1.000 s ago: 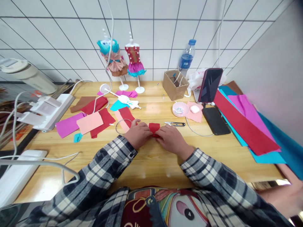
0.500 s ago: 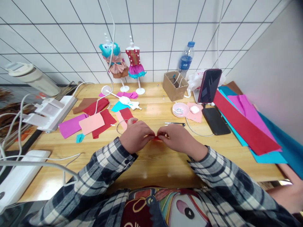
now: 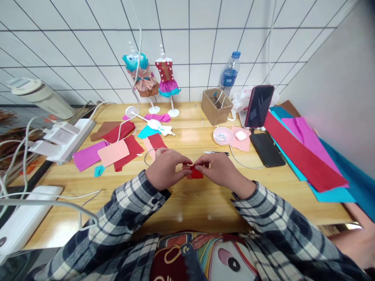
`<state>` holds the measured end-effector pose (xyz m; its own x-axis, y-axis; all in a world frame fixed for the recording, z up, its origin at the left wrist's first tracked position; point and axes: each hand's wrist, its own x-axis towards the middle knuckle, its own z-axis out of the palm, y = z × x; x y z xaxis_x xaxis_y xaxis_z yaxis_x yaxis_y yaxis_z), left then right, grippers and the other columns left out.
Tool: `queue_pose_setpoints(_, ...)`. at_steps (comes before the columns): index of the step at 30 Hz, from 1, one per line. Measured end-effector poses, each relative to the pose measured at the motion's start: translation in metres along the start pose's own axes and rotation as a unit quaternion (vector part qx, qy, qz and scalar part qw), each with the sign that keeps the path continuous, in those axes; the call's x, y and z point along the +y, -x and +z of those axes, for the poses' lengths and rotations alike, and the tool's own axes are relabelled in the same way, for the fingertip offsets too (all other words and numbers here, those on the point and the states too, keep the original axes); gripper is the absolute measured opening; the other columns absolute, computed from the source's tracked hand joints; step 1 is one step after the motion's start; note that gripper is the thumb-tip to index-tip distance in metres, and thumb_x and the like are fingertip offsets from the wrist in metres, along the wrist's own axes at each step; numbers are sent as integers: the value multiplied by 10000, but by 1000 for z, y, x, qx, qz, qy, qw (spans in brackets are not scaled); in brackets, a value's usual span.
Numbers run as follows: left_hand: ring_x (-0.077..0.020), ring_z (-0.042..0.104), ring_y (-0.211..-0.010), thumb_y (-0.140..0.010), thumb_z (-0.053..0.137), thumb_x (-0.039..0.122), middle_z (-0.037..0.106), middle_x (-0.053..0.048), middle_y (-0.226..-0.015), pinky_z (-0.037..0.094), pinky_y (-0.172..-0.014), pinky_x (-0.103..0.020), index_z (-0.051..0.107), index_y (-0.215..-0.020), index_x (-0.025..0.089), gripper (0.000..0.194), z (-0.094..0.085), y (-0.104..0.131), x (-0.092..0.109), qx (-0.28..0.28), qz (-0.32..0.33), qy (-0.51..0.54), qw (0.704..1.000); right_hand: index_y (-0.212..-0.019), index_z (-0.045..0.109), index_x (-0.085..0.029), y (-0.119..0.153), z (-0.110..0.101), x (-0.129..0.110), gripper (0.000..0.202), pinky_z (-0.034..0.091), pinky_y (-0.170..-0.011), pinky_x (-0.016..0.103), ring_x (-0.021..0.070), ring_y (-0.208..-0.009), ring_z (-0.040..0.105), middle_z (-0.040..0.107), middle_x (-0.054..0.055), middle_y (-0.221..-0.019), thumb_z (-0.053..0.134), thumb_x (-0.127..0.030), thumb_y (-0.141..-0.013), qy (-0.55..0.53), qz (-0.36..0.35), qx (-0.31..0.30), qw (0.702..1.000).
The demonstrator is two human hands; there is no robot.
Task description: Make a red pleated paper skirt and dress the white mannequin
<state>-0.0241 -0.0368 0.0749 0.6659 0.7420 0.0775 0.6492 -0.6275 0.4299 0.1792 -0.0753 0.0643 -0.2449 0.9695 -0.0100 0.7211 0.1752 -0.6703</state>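
Note:
A small red piece of crepe paper [image 3: 197, 173] with a pink strip at its left side hangs between my two hands, above the front middle of the table. My left hand [image 3: 168, 168] pinches its left upper part between thumb and fingers. At the right, my right hand [image 3: 219, 171] pinches the upper edge, fingertips almost touching those of the left. Small scissors [image 3: 216, 153] lie just behind my right hand. A pink and red piece [image 3: 157, 141] lies behind my left hand.
Two dressed mini mannequins [image 3: 165, 76] stand by the wall; a bare one [image 3: 159, 127] lies before them. Coloured paper [image 3: 114, 153] is spread at left. Right are a pink bead dish [image 3: 223, 136], a cardboard box [image 3: 216, 107], a bottle [image 3: 230, 76], phones [image 3: 267, 149] and long paper sheets [image 3: 307, 156].
The red piece has turned so that more of its face and the pink strip show below the fingers. My left fingers have spread a little around it.

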Motion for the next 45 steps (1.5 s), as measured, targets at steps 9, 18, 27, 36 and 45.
queue_pose_setpoints(9,-188,683,-843,-817,637,405,772,14,-866,405,-844,-346,743,-840,262,179,13,-10,-16,-76,-36,88,993,-778,768,-194,-13,13,23,89,459,-606,232,138,-678,655,748,3,-729,686,-226,-768,-142,86,-74,983)
queue_pose_setpoints(18,-163,680,-743,-779,632,296,759,13,-768,432,-713,-284,739,-832,227,138,34,-23,-36,-112,-92,85,986,-914,764,-212,-27,31,44,160,507,-745,270,167,-839,682,756,23,-918,703,-248,-770,-102,95,-62,988)
queue_pose_setpoints(27,-202,661,-798,-781,623,284,745,10,-762,333,-961,-469,727,-811,238,118,42,-25,-41,-91,-75,27,993,-911,755,-279,-28,41,54,158,452,-723,265,150,-825,635,715,-10,-901,637,-231,-817,40,17,-22,999)
queue_pose_setpoints(36,-211,620,-890,-805,584,225,726,0,-805,191,-1059,-542,718,-807,240,135,39,-21,-32,-54,21,-58,997,-956,748,-261,-25,41,61,169,426,-744,268,157,-845,627,717,-1,-905,622,-203,-860,66,-53,-23,996)
queue_pose_setpoints(45,-187,585,-874,-868,544,208,675,12,-762,143,-1099,-557,682,-777,240,168,55,-11,-37,27,113,-151,982,-983,739,-237,-17,41,62,210,410,-714,256,150,-841,600,673,34,-946,556,-168,-906,131,-109,-24,985)
